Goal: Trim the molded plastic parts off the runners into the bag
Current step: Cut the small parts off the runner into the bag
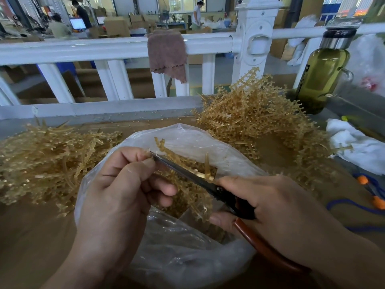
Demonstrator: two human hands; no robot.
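Observation:
My left hand [123, 184] pinches a tan plastic runner [164, 147] over the mouth of a clear plastic bag [187, 257]. My right hand [266, 207] grips dark scissors [187, 174] with red-brown handles; the blades reach up-left to my left thumb, lying against the runner. Small tan pieces lie inside the bag under the blades. A heap of untrimmed runners with parts [256, 117] stands behind on the right. A flatter heap of bare runners [45, 159] lies on the left.
A white railing [104, 49] with a brown cloth [166, 55] draped on it borders the table's far side. An olive glass bottle [320, 76] stands at the right, with a white cloth [358, 147] and a blue cord with orange pieces [375, 197] nearby.

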